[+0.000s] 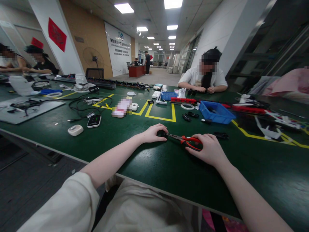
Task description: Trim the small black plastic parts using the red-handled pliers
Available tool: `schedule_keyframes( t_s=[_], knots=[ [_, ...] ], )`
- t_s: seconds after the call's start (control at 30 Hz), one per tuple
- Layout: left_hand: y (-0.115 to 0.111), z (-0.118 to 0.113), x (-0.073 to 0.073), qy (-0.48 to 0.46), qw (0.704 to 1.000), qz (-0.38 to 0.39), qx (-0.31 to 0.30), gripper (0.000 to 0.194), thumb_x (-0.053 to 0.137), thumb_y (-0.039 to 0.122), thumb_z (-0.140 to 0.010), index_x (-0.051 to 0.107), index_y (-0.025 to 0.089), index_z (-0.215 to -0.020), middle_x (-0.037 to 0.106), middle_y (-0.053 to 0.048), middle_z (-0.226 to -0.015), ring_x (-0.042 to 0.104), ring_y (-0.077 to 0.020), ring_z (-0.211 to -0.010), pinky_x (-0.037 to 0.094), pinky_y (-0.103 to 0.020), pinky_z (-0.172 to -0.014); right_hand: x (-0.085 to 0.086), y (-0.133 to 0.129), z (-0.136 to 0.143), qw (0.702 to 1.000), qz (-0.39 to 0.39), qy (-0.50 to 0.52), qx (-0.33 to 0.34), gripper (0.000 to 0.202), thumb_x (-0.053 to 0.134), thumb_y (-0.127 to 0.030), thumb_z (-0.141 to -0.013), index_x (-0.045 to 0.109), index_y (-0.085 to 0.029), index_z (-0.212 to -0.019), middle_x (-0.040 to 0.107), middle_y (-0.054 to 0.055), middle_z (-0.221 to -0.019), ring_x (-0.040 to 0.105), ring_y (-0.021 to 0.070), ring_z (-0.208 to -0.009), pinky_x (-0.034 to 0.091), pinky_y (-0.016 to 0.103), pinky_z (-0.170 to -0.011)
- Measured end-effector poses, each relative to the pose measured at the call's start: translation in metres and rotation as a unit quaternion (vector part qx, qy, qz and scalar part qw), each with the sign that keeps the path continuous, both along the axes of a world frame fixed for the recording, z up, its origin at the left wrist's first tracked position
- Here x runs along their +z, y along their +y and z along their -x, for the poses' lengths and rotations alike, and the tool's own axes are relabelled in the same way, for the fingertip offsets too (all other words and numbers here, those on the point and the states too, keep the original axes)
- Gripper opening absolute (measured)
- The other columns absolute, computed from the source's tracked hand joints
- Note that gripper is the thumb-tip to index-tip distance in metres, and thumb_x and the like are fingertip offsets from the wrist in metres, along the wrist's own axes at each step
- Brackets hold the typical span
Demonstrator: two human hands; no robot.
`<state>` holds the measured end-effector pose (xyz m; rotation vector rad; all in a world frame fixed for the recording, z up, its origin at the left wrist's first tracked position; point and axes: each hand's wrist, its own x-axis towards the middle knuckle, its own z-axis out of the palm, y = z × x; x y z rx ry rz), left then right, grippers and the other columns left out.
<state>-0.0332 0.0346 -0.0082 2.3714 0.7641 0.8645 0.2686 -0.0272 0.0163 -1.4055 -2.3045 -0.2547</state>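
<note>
Pale sleeve (72, 199) nearest, left hand (154, 133) grasps a black piece (161, 132), right hand (210, 148) holds red-handled pliers (183, 139).

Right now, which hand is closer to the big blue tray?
Right. The right hand, holding pliers, is on the near side of the big blue tray; the left hand is farther off, leftward.

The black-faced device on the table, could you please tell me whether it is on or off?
On, it seems: the device shows small green lights glowing on its black face.
</note>
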Motion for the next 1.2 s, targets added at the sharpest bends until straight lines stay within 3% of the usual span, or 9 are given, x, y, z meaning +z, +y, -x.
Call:
schedule_keyframes(
  t_s=[1.2],
  knots=[
    [0.0054, 0.001, -0.0054, -0.018, 1.0, 0.013, -0.001, 0.029, 0.077, 0.034, -0.08, 0.066, 0.018, -0.101, 0.06, -0.012, -0.127, 0.06, -0.0266, -0.12, 0.044, -0.044, -0.108, 0.0008, -0.0021, 0.0013, 1.0, -0.016, 0.009, -0.007, 0.048, 0.062, -0.065, -0.077, 0.064, -0.021, -0.095, 0.07, 0.008, -0.08, 0.064, 0.0286, -0.081, 0.042, 0.049, -0.091]
  ],
)
